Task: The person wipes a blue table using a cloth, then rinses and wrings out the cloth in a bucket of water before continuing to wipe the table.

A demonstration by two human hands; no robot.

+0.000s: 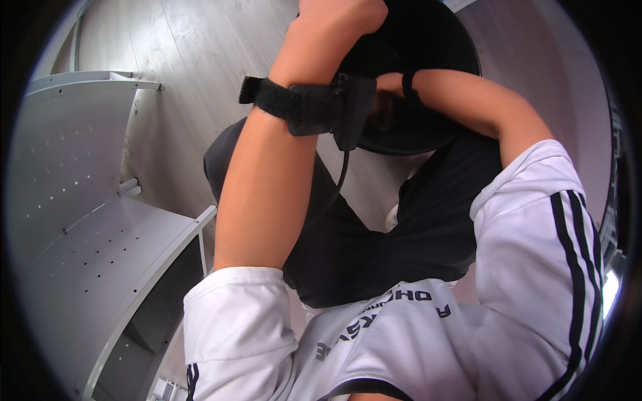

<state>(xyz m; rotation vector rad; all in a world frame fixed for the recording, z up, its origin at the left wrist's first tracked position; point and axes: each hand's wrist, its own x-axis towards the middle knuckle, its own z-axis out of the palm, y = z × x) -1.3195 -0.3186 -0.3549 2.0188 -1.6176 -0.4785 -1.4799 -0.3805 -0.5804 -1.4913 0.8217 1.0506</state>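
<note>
A large round black container [426, 45], like a bucket or bin, stands on the floor between my knees. My left hand [346, 12] is at the top edge of the view beside its rim, partly cut off, with the fingers hidden. A black strap and a black box-shaped device [326, 108] with a cable sit on the left wrist. My right hand [388, 92] reaches over the container's dark inside, partly behind that device; its fingers are in shadow, and what they touch cannot be told. A black band [409, 85] circles the right wrist.
Grey perforated metal panels or shelving [100, 240] stand on the left, with a pale frame edge [150, 280] near my left elbow. Light wood-look flooring [195, 45] shows beyond. My bent legs in black trousers [381, 255] flank the container.
</note>
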